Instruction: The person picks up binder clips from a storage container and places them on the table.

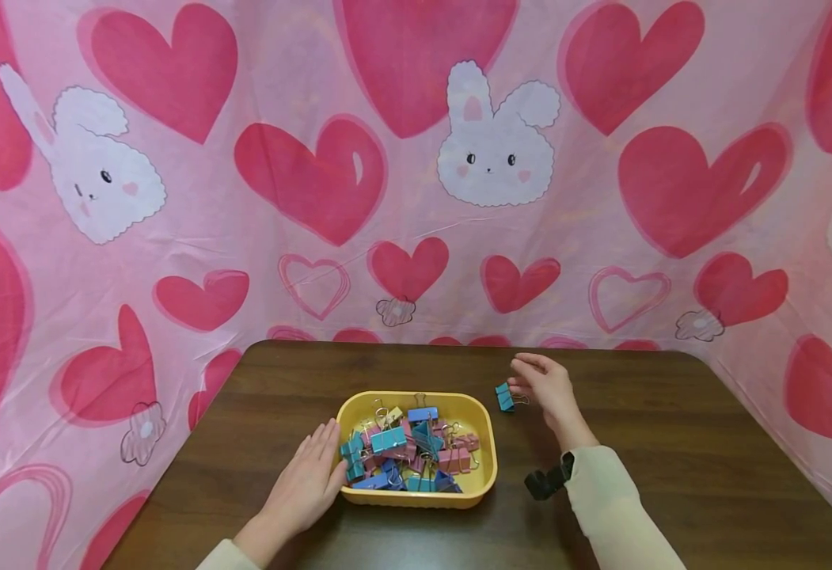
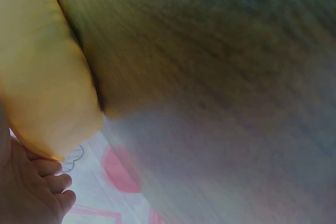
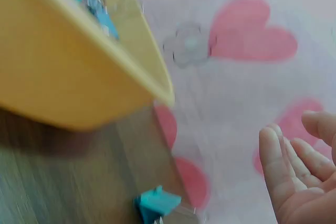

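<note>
A yellow plastic bin (image 1: 487,467) stands on the table, holding many binder clips in teal, blue, pink and yellow, such as a teal one (image 1: 389,440) on top. My left hand (image 1: 305,479) rests against the bin's left wall with its fingers straight; the left wrist view shows the fingertips by the rim. Right of the bin, a single teal binder clip (image 1: 504,397) sits on the table. My right hand (image 1: 547,392) hovers beside that clip, fingers loosely bent. In the right wrist view the hand (image 3: 302,177) is apart from the clip (image 3: 159,203) and holds nothing.
The dark wooden table (image 1: 672,443) reaches back to a pink cloth (image 1: 416,222) printed with hearts and rabbits, which hangs behind it and at both sides. A black strap with a mount (image 1: 549,477) is on my right wrist.
</note>
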A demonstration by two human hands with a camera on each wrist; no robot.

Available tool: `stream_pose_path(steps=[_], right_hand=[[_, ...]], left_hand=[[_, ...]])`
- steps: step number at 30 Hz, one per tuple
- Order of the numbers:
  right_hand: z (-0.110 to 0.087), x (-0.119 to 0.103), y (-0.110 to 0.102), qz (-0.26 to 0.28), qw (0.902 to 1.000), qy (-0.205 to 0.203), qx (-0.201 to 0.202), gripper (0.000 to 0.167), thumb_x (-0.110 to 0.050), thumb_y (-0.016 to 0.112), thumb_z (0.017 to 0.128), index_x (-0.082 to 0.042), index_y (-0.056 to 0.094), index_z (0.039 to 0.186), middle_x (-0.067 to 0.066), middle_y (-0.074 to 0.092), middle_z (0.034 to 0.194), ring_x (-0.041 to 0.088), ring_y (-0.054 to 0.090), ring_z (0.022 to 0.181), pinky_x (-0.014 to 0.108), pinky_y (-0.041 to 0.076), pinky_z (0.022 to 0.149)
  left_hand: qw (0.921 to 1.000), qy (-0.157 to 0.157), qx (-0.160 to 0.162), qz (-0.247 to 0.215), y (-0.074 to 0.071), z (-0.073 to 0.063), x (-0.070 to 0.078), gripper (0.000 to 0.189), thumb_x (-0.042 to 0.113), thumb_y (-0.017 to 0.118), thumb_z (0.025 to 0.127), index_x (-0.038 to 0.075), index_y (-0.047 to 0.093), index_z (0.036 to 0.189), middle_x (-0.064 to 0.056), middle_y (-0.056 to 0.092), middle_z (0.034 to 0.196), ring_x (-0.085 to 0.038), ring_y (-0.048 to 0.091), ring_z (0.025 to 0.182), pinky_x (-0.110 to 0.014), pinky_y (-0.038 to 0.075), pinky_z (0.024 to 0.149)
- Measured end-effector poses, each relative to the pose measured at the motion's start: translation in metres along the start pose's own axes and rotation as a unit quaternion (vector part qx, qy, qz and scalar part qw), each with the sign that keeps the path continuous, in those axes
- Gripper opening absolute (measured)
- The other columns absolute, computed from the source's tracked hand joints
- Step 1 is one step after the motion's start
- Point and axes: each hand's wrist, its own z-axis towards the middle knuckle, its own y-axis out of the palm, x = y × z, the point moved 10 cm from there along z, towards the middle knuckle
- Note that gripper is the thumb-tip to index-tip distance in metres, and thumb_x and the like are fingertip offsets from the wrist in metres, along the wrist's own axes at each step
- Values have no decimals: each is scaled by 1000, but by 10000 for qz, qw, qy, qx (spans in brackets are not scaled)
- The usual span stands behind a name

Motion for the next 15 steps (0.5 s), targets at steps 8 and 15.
stream_pose_path(steps=[8,15], right_hand=[[-25,-17,51,-373,9943,-302,-948,36,-11,61,89,11,52,117,7,64,84,22,64,71,35,55,68],[-46,-11,79,-1017,9796,-285,-1712,34,-16,64,87,8,58,111,12,64,90,34,63,78,41,54,70]], left_hand=[[10000,-38,3,-49,-1,-1,0,59,28,50,93,-7,34,138,-19,32,143,-33,28,132,-46,22,106],[10000,-16,33,-39,-1,-1,0,59,28,50,93,-6,33,139,-19,32,144,-33,27,132,-46,22,106]])
